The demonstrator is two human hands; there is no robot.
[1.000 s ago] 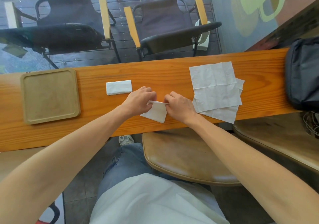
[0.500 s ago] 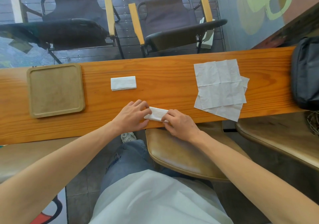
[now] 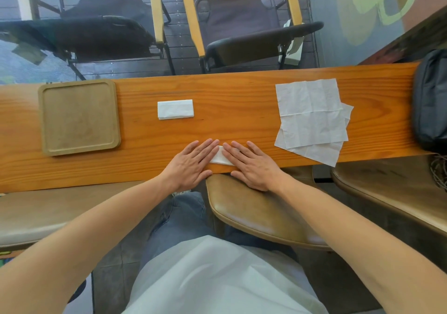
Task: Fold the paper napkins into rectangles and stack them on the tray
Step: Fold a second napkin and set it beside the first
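Note:
A white folded napkin lies near the front edge of the wooden counter, mostly covered by my hands. My left hand lies flat on its left part and my right hand flat on its right part, fingers spread and pressing down. Another folded napkin, a neat rectangle, rests farther back on the counter. A square wooden tray sits at the left with nothing in it. Unfolded napkins lie in a loose pile at the right, one corner hanging over the front edge.
A dark bag stands at the counter's right end. The wooden counter is narrow, with a window and chairs behind it. Brown stool seats sit below its front edge.
The napkin went from half folded and lifted between my fingertips to flat on the counter. Both hands have opened and now press flat on it.

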